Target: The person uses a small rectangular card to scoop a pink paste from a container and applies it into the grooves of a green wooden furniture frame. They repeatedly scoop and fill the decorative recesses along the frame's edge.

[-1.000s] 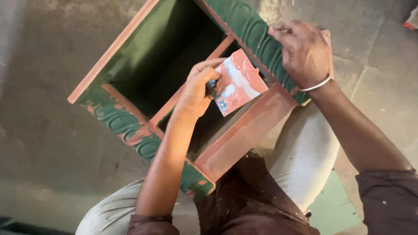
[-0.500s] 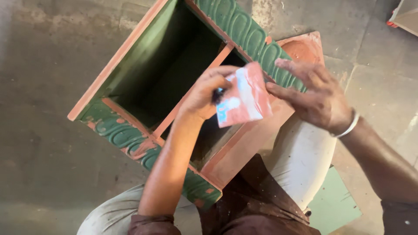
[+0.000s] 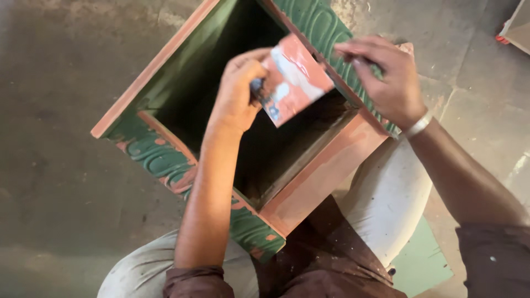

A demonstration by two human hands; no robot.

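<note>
A green and terracotta wooden box frame (image 3: 165,154) with carved wavy panels rests on my lap and the floor, open side up. My left hand (image 3: 237,91) is over the dark opening and holds a small flat board (image 3: 295,77) smeared with reddish and white paste; a small tool seems pinched with it, too blurred to be sure. My right hand (image 3: 386,80) lies on the carved green right-hand panel (image 3: 320,27), fingers bent, touching the wood beside the board. A metal bangle (image 3: 417,126) sits on that wrist.
Bare grey concrete floor (image 3: 61,110) surrounds the frame. A green sheet (image 3: 422,262) lies on the floor by my right leg. The corner of a pale board with a red edge (image 3: 516,27) shows at the top right.
The frame has turned and come closer beneath me. My left hand lifted the smeared board up over the opening. My right hand moved back onto the carved green panel.
</note>
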